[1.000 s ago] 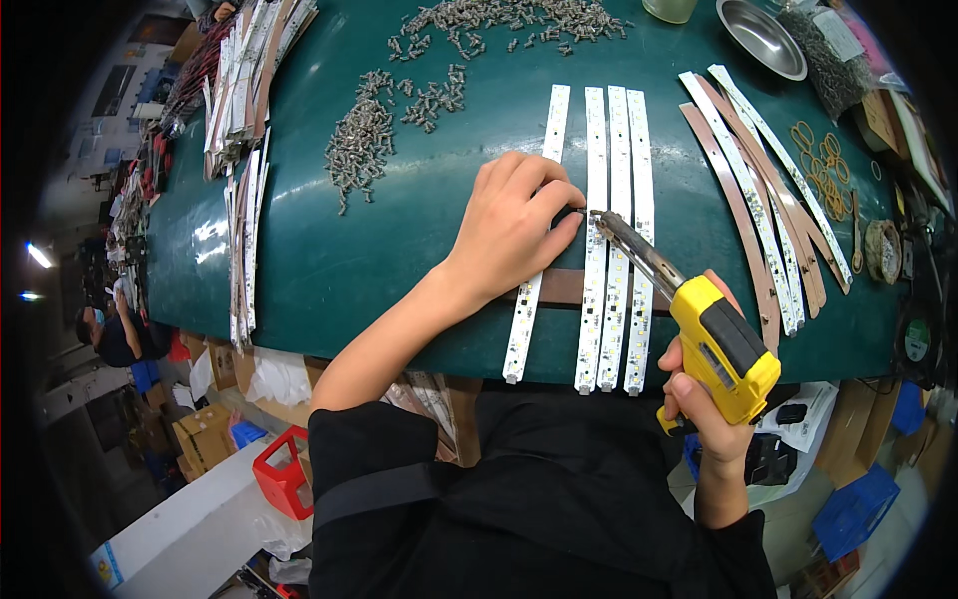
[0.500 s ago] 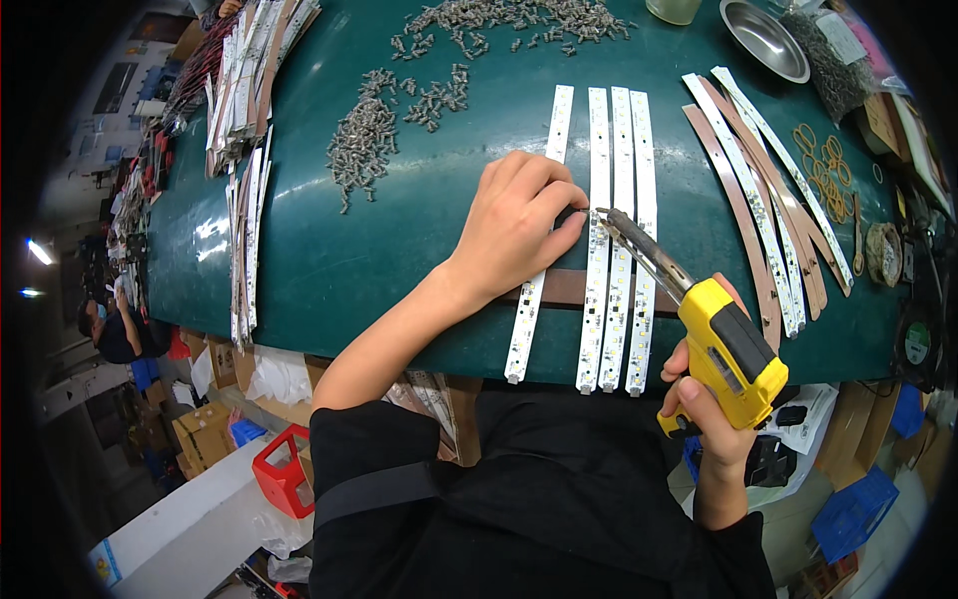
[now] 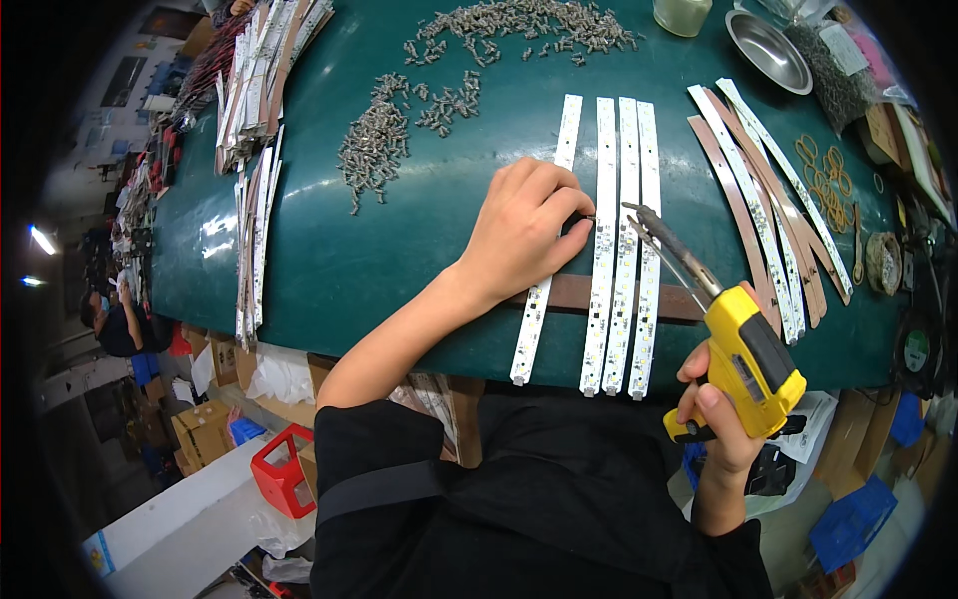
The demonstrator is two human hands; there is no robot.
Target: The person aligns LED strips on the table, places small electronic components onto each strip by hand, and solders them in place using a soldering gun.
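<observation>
My left hand (image 3: 524, 225) is closed in a pinch beside one of the upright white LED strips (image 3: 604, 260). A small dark bit shows at its fingertips, too small to name. Under that hand runs a separate, slightly slanted LED strip (image 3: 531, 334). My right hand (image 3: 726, 424) grips a yellow and black soldering gun (image 3: 750, 364). The gun's dark tip points up and left, above the right-hand strips of the group and a little apart from my left fingertips. A brown bar (image 3: 679, 302) lies crosswise beneath the strips.
Metal screw-like parts (image 3: 374, 145) lie heaped on the green table (image 3: 299, 280). Bundled strips (image 3: 254, 80) are at the far left, loose strips (image 3: 768, 200) at the right. Rubber bands (image 3: 823, 175), a steel dish (image 3: 768, 50) and a glass jar (image 3: 683, 14) stand around the edge.
The soldering gun has moved right, its tip leaving the strip near my left fingertips. My left hand has kept its pinch, almost in place. The whole view has shifted slightly.
</observation>
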